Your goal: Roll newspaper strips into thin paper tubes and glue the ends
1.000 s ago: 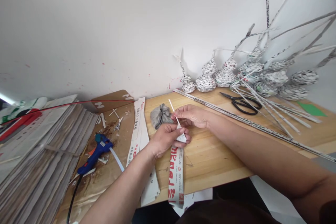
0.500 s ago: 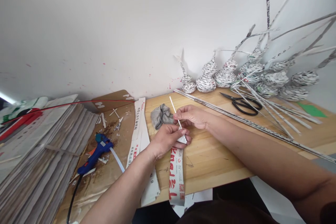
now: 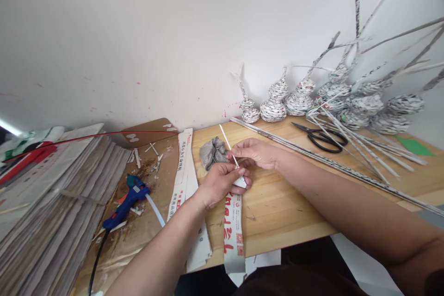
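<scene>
Between my hands is a newspaper strip (image 3: 234,233) with red and black print; its lower end hangs over the table's front edge. Its upper end is rolled into a thin white paper tube (image 3: 227,141) that points up and away. My left hand (image 3: 222,184) is closed on the strip where the flat paper meets the tube. With the fingertips of my right hand (image 3: 255,153) I pinch the tube just above that spot. A crumpled grey cloth (image 3: 211,153) lies right behind my left hand.
Cut paper strips (image 3: 185,180) lie left of my hands. Beyond them are a blue glue gun (image 3: 126,201) on stained cardboard and a tall newspaper stack (image 3: 65,203). Black scissors (image 3: 324,139), long paper rods (image 3: 312,155) and several woven gourd shapes (image 3: 273,106) occupy the right side.
The paper tube leans slightly more to the left. Both hands keep their hold in nearly the same place, and the view has shifted a little.
</scene>
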`<act>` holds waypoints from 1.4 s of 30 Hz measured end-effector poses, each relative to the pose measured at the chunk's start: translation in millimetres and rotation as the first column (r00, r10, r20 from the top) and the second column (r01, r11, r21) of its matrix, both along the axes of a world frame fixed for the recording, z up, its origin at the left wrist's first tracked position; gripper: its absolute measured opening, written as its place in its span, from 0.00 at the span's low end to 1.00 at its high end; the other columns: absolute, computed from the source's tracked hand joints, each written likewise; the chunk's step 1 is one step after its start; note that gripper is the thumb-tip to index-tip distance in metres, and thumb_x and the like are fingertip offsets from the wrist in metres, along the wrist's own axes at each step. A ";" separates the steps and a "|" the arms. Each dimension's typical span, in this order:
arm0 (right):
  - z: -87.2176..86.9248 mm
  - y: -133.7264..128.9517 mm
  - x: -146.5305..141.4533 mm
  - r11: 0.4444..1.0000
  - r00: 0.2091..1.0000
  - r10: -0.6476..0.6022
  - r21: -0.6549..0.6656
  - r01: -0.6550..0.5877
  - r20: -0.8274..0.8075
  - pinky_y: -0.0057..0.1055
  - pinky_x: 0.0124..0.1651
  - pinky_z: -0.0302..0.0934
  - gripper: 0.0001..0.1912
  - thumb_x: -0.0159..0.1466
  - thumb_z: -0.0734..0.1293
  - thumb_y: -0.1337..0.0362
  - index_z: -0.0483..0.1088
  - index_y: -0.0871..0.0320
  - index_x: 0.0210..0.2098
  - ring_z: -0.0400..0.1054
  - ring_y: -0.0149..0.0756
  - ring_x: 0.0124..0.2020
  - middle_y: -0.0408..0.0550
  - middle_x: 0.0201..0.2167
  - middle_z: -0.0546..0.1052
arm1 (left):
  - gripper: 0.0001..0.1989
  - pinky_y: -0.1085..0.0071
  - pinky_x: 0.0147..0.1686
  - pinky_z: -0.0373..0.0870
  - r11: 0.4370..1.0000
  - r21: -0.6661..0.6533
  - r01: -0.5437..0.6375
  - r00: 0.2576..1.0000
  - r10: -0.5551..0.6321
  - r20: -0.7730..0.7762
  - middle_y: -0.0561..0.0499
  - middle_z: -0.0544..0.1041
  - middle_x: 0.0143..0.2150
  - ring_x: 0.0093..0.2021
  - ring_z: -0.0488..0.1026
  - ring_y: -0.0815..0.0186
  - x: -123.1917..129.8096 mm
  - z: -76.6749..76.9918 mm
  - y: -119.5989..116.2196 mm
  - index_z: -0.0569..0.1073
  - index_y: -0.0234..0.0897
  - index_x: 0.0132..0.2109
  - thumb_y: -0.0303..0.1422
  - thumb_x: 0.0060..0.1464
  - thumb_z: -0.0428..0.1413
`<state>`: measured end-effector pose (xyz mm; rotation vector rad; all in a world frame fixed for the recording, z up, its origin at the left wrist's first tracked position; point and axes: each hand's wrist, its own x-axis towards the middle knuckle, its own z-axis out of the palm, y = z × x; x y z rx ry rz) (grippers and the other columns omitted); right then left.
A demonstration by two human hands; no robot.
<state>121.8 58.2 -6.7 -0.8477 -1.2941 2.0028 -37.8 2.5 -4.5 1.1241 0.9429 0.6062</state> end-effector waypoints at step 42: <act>5.8 -1.5 1.3 0.998 0.999 -0.005 -0.065 0.003 -0.038 0.25 0.26 0.62 0.16 0.49 0.75 0.59 0.72 0.65 0.28 0.67 0.27 0.23 0.46 0.25 0.75 | 0.18 0.69 0.33 0.73 0.997 0.046 0.065 0.997 -0.064 -0.031 0.42 0.78 0.33 0.34 0.75 0.63 -1.5 -2.3 -0.6 0.76 0.30 0.38 0.43 0.50 0.57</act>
